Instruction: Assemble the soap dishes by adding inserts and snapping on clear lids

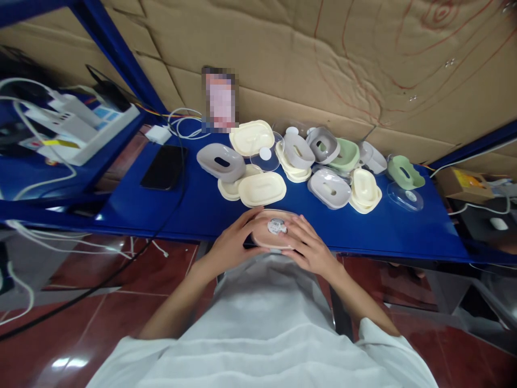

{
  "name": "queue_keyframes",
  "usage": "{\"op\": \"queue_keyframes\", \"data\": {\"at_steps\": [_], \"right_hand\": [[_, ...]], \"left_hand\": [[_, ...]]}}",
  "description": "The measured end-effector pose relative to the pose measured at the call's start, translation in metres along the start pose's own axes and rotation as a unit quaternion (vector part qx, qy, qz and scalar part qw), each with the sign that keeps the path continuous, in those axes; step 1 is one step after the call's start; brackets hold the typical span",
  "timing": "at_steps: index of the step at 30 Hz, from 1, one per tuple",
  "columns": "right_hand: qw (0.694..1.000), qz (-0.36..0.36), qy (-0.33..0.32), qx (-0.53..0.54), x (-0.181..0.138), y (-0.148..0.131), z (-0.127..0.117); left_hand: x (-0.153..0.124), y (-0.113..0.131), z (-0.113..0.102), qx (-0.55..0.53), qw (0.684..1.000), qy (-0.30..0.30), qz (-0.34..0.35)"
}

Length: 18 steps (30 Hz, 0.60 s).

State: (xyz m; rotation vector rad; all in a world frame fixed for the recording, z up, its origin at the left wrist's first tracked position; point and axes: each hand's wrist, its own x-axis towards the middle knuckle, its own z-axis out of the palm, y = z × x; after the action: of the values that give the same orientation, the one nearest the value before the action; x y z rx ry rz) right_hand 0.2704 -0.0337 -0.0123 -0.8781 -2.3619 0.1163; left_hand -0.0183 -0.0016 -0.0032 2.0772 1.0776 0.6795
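In the head view, two hands hold one pink oval dish [262, 235] at the near edge of the blue worktop [375, 229], at its middle. The left hand [234, 240] has its fingers clamped on the left side, thumb on the near rim; the right hand [313, 250] has its fingers bent over the right side, clamped there, tips by the one round label [277, 226].

Beyond lie three single cream dishes [262, 188] at left centre, one partly covered, and two cream stacks [364, 186] farther right; their layers cannot be counted. Five grey pieces [208, 156] and two green pieces [404, 168] spread from left to right. Two clear lids [398, 200] show plainly; others are partly hidden. At far left are one dark phone [165, 168] and one white charger [158, 134].
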Motion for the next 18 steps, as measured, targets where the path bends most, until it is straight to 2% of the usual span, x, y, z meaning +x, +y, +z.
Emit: {"op": "queue_keyframes", "data": {"at_steps": [7,12,18], "right_hand": [[0.998,0.023,0.052,0.014,-0.007,-0.001,0.011],[0.995,0.06,0.068,0.051,-0.003,-0.004,0.005],[1.0,0.0,-0.009,-0.007,-0.004,-0.007,0.001]], "left_hand": [[0.0,0.0,0.001,0.006,1.0,-0.005,-0.004],[0.0,0.0,0.0,-0.009,1.0,-0.006,-0.005],[-0.002,-0.001,0.0,-0.018,1.0,0.01,-0.001]]}}
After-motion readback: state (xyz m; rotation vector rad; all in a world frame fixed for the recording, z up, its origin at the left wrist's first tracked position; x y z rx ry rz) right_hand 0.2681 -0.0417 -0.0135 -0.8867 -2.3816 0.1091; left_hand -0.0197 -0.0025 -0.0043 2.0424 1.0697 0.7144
